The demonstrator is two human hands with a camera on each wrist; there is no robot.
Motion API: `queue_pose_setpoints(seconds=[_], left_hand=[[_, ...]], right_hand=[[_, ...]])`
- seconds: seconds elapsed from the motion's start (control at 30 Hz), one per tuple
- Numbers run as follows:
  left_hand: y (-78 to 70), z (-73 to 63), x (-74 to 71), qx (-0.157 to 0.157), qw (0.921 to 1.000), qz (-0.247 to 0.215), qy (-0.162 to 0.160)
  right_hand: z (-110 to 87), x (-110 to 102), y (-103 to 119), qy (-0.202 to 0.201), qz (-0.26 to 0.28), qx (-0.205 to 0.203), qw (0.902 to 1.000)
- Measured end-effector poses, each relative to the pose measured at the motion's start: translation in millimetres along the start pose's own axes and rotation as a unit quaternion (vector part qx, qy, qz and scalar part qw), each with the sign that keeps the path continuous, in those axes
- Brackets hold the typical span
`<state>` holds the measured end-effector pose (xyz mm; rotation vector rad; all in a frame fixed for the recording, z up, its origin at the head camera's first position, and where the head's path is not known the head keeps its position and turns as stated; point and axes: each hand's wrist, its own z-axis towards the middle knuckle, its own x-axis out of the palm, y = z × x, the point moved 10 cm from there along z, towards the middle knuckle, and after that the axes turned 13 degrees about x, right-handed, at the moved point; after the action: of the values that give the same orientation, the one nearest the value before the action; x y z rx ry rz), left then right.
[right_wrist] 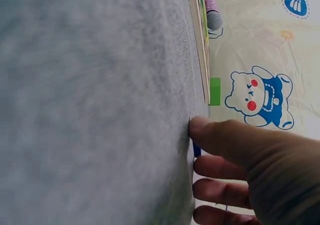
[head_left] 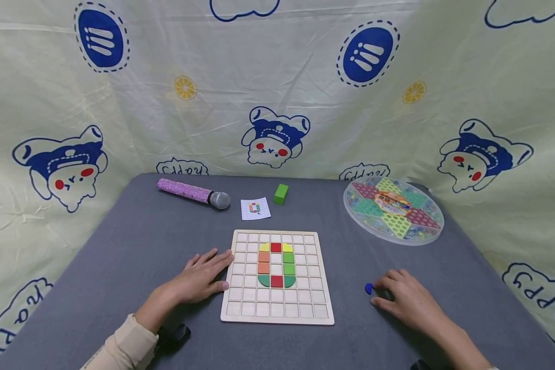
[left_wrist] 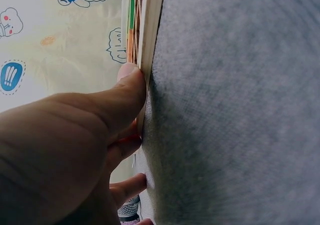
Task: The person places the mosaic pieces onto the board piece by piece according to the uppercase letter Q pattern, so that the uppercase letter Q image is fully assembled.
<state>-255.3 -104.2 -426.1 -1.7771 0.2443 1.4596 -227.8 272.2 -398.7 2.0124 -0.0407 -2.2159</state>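
Note:
A pale square grid board (head_left: 254, 310) lies on the grey cloth. Red, yellow, orange and green pieces form a ring on it. My left hand (head_left: 204, 277) rests at the board's left edge with fingers spread; in the left wrist view the thumb (left_wrist: 131, 87) presses against the rim. To the right of the board, my right hand (head_left: 404, 298) is down at the cloth with its fingers bent. A small blue piece with a rounded edge (head_left: 368, 289) sits at its fingertips. The right wrist view shows this piece between thumb and index finger, partly hidden.
Behind the board lie a small card (head_left: 255, 209) with a coloured pattern, a green block (head_left: 280, 194) and a purple glittery microphone (head_left: 185, 190). A round Chinese checkers box (head_left: 393, 210) lies at the back right. A printed curtain (head_left: 277, 61) hangs behind the table.

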Motion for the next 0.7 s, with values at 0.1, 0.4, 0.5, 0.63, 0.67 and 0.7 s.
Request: queue_pose_setpoints(seconds=[0.1,0.4,0.5,0.63,0.67,0.7], left_hand=[[-0.3,-0.1,-0.2,0.001,1.0,-0.002,-0.001],[0.3,0.3,1.0,-0.003,1.0,0.001,0.002],[0.7,0.4,0.8,-0.001,1.0,0.003,0.002],[1.2,0.1,0.4,0.001,1.0,0.002,0.0],[1.5,0.1,0.5,0.001,1.0,0.002,0.0],[1.5,0.1,0.4,0.001,1.0,0.003,0.0]], right_hand=[[3.9,1.3,-0.1,-0.004,-0.004,0.006,1.0],[10.0,3.4,2.0,-0.016,-0.006,0.003,0.9998],[10.7,4.0,2.1,-0.015,-0.005,0.004,0.9999],[10.8,1.8,7.1,-0.022,-0.01,-0.005,0.9997],[10.4,0.9,10.0,-0.024,-0.01,-0.011,0.9996],[10.2,-0.2,13.6,-0.028,-0.011,-0.018,0.9994]])
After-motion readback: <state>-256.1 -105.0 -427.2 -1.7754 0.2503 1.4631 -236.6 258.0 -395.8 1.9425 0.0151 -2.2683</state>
